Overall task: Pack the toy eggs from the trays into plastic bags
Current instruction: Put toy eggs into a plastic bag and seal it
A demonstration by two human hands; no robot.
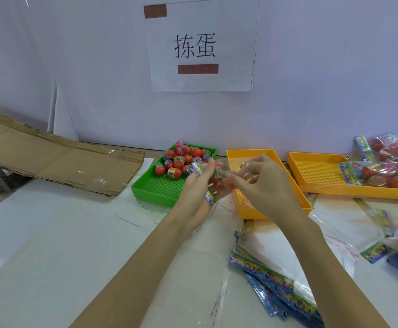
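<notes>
We see both hands mid-frame over desk [51, 233]. Left hand [196, 188] grips clear plastic bag [219, 183] with red toy eggs inside; right hand [261, 183] pinches bag's top edge. Loose toy eggs [181, 159] piled at far end of green tray [155, 188], left of centre. Two yellow trays [320, 174] at right; filled bags [391, 166] at far right. Stack of flat bags [276, 280] at lower right.
</notes>
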